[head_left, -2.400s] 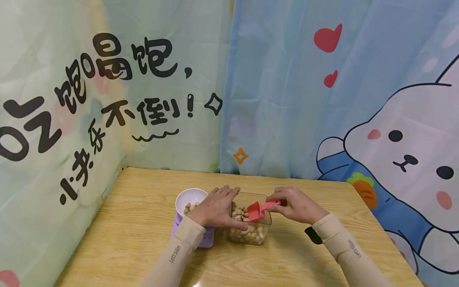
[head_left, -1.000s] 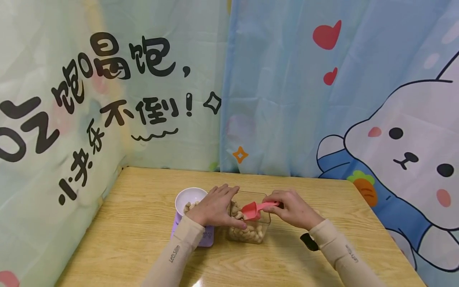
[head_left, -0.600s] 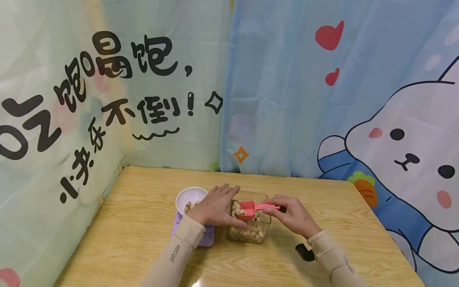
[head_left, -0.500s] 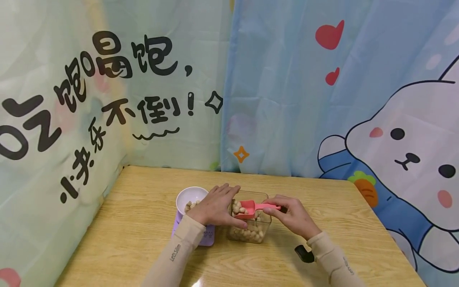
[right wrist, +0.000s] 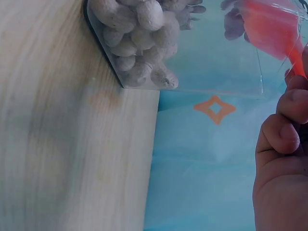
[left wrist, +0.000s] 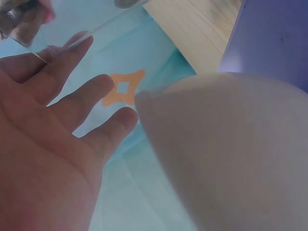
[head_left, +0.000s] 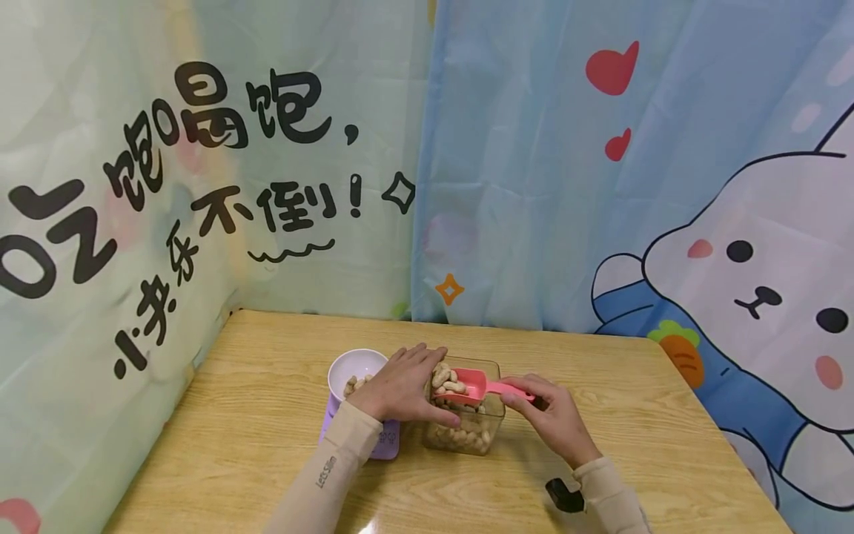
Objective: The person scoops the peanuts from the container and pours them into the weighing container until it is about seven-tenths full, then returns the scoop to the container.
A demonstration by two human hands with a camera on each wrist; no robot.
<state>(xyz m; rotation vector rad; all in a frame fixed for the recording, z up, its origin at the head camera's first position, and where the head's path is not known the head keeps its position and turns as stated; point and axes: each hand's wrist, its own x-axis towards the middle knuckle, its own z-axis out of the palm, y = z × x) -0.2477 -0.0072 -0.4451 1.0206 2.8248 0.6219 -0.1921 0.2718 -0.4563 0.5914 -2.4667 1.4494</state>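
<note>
My right hand (head_left: 552, 417) pinches the handle of a pink scoop (head_left: 475, 384), which is held roughly level at the top of a clear rectangular container (head_left: 497, 424). Several peanuts in their shells (head_left: 448, 381) lie in the scoop. More peanuts (right wrist: 144, 41) fill the lower part of the container, seen through its wall in the right wrist view. My left hand (head_left: 403, 387) rests against the container's left side, fingers spread and fairly straight, thumb along the near side. In the left wrist view, those fingers (left wrist: 89, 96) show beside a white bowl (left wrist: 236, 159).
Left of the container, the white bowl holds some peanuts (head_left: 353, 385) and sits on a purple scale (head_left: 387, 447), partly hidden by my left hand and sleeve. A dark object (head_left: 564, 495) is at my right wrist. Printed curtains (head_left: 507, 222) stand behind the wooden table (head_left: 253, 415).
The scoop has gone from tilted down among the peanuts to nearly level and higher, with peanuts now in it. My right wrist has dropped nearer to me. My left hand has stayed put.
</note>
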